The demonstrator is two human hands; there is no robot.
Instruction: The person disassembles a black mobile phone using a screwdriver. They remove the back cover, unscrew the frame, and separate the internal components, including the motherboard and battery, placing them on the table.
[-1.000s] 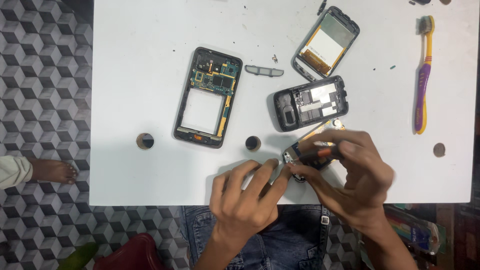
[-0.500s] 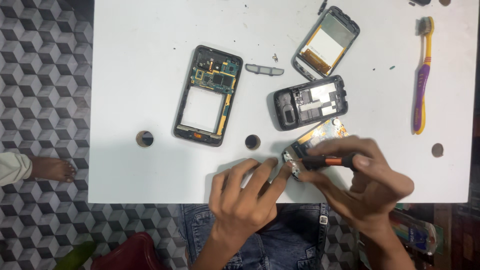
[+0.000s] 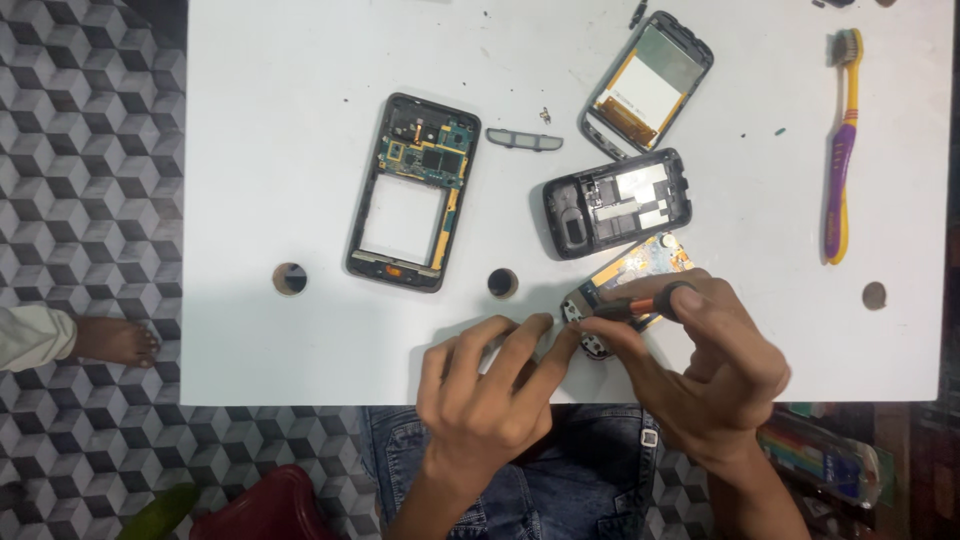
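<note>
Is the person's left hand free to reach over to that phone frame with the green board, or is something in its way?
Probably yes: the left hand only steadies the small circuit board, and bare white table lies between it and the phone frame.

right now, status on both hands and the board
Left hand steadies circuit board. Right hand holds screwdriver on it. Phone shell close behind.

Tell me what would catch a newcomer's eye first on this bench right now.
First, the two hands at the near edge of the white table: the right hand holds an orange-handled screwdriver on a small circuit board, which the left hand steadies with its fingertips. Behind them lie a phone frame with its board exposed, a dark rear housing and a screen assembly. A purple and yellow toothbrush lies at the far right.
</note>
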